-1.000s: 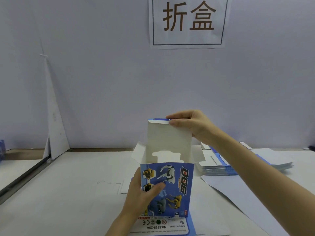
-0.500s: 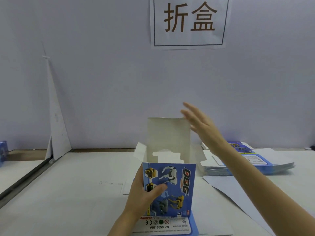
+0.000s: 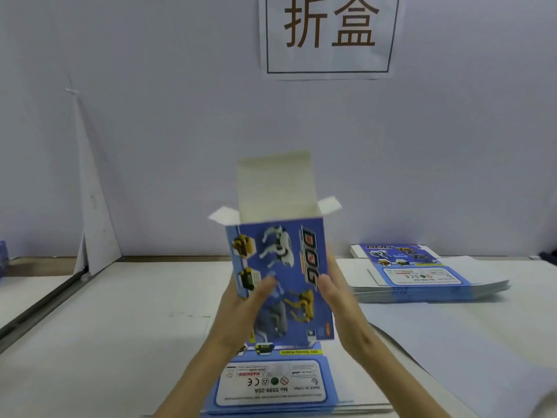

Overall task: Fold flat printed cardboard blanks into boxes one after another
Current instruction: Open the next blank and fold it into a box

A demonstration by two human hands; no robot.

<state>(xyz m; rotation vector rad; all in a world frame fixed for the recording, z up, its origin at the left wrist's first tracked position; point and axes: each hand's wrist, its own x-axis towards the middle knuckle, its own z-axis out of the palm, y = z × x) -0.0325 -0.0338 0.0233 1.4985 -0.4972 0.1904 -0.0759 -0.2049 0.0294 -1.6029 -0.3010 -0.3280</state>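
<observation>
A blue printed box [image 3: 281, 267] with toy-dog pictures stands upright in the air over the table, its top lid flap and two small side flaps open. My left hand [image 3: 247, 300] grips its left side, thumb across the printed front. My right hand [image 3: 336, 292] grips its right side, thumb on the front edge. Under the box lies a small pile of flat blanks [image 3: 271, 384] at the near table edge. A larger stack of flat blanks [image 3: 422, 279] lies at the right.
A white sheet of paper [image 3: 452, 351] lies on the table [image 3: 105, 342] at the right front. A folded white card [image 3: 90, 206] leans on the wall at the left. A sign with two characters [image 3: 330, 31] hangs on the wall.
My right hand left the upright lid flap and came down to grip the box's right side. The box has been lifted higher off the pile of blanks.
</observation>
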